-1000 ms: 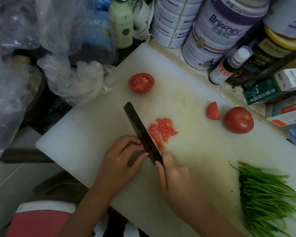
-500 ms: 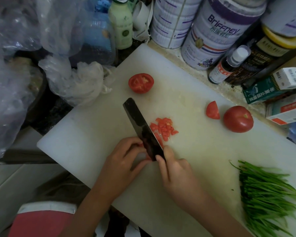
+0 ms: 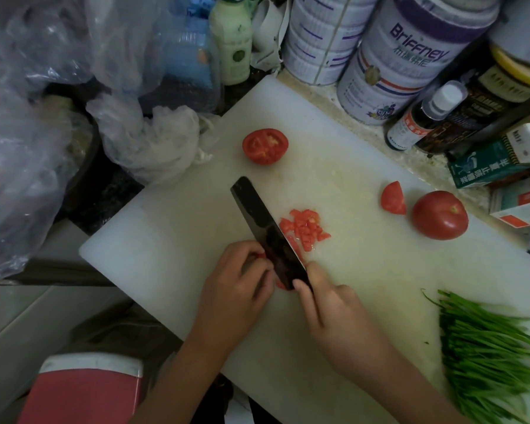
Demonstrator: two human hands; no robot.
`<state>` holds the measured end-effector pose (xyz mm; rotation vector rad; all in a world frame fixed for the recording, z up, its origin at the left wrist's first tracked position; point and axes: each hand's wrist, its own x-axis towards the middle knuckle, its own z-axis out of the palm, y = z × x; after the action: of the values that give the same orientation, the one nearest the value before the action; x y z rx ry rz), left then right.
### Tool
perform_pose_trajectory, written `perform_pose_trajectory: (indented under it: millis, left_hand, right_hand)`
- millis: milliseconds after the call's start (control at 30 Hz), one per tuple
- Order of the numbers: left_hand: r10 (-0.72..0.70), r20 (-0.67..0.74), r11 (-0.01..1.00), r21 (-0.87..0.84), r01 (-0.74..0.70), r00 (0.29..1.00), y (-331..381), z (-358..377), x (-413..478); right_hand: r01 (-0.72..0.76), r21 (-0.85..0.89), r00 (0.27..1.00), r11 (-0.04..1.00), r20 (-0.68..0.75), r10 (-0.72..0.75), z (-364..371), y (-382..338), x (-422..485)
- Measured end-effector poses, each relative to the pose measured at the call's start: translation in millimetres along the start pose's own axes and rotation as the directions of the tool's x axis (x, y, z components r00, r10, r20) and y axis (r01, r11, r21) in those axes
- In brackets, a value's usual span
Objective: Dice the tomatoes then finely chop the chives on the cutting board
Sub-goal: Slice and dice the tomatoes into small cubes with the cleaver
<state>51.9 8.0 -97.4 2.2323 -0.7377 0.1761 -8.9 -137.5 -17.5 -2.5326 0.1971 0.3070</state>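
Dicing tomato, mid-board

I see the right hand [image 3: 334,313] gripping the knife [image 3: 263,224], and the left hand [image 3: 239,286] curled over a tomato piece [image 3: 280,284] against the blade. Diced tomato [image 3: 305,228] lies just beyond — chives [image 3: 487,347] at the cutting board's [image 3: 364,270] near-right corner.

Chives [image 3: 490,347] right of diced tomato [image 3: 303,229]

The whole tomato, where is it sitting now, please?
Head view: the whole tomato sits at the right of the cutting board, beside the tomato wedge, beyond the chives.
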Motion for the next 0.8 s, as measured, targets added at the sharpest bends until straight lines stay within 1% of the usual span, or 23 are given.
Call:
perform_pose_trajectory:
  millis: [100,267,367,500,600,700,800]
  left_hand:
    - [-0.008,0.021,1.000,-0.023,0.008,1.000,-2.5,-1.4,0.2]
    - [0.016,0.127,0.995,-0.096,-0.004,0.992,-4.1,-9.1,-3.1]
    - [0.025,0.165,0.993,-0.121,-0.005,0.986,-2.1,-9.9,-6.7]
    - [0.024,0.125,0.994,-0.104,-0.011,0.992,3.0,-3.2,-9.1]
    - [0.021,0.094,0.992,-0.127,-0.009,0.995,5.5,0.0,-8.9]
    - [0.034,0.086,0.985,-0.170,-0.019,0.996,5.6,-0.4,-8.5]
    - [0.037,0.095,0.985,-0.170,-0.020,0.995,5.8,-0.9,-7.9]
  right_hand:
    - [-0.004,0.025,1.000,1.000,0.009,0.004,-1.6,2.7,-5.0]
    - [0.004,0.070,1.000,0.998,0.016,-0.005,-2.4,1.3,3.2]
    - [-0.024,0.107,1.000,0.994,0.019,0.022,-0.7,4.7,6.2]
    - [-0.008,0.146,0.999,0.989,0.036,0.003,-6.8,8.8,5.2]
    - [-0.027,0.178,0.999,0.984,0.034,0.021,-16.0,9.2,-4.3]
    - [-0.045,0.188,0.998,0.981,0.039,0.039,-21.1,11.7,-18.9]
    - [-0.049,0.174,0.999,0.983,0.028,0.045,-15.5,19.9,-29.7]
